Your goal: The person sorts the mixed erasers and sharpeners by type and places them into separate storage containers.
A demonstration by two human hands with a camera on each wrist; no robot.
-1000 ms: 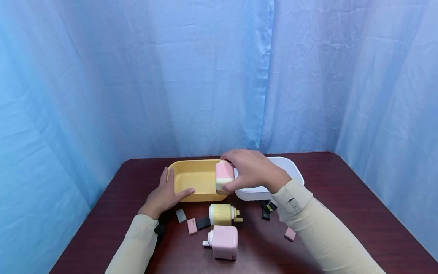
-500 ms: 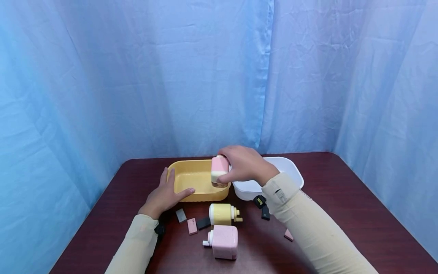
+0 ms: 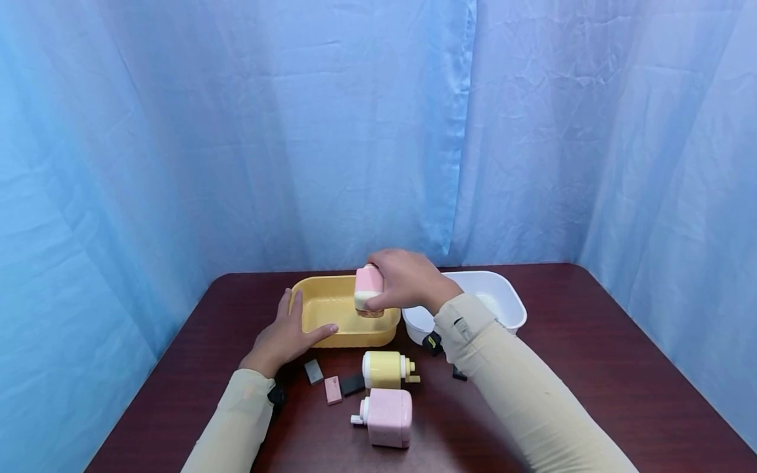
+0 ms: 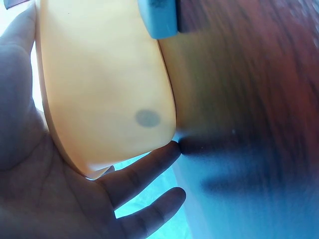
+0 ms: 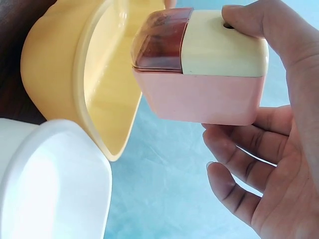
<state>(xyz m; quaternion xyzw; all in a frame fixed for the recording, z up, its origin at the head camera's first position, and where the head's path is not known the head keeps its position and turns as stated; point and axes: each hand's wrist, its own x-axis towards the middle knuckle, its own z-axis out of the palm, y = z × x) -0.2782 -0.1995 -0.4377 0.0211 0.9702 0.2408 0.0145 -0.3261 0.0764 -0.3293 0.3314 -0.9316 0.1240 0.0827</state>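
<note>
Head view: the right hand (image 3: 408, 279) has its grip closed about a pink-and-cream sharpener (image 3: 369, 282), which is raised over the right part of a yellow tray (image 3: 340, 339), its translucent brown end lowermost. The left hand (image 3: 284, 340) has its grip released, fingers and thumb extended and spread about the left end of the same tray. A white tray (image 3: 516, 318) stands just beside the yellow one, partly covered by the right forearm. Nearer the viewer on the dark red worktop (image 3: 189, 368) lie a yellow sharpener (image 3: 381, 370), crank to the right, and directly before it a pink sharpener (image 3: 390, 417), crank to the left. To their left are a grey block (image 3: 313, 372), a pink block (image 3: 333, 390) and a dark block (image 3: 353, 385). A further black block (image 3: 458, 373) shows partly behind the right sleeve. Blue curtains (image 3: 355, 131) enclose the rear.

Left wrist view: the hand lies along a rounded corner of the yellow tray, one fingertip beside its lower edge and another finger standing apart from it.

Right wrist view: the thumb presses the cream face next to a small dark hole; other fingers bend beneath the pink side.
</note>
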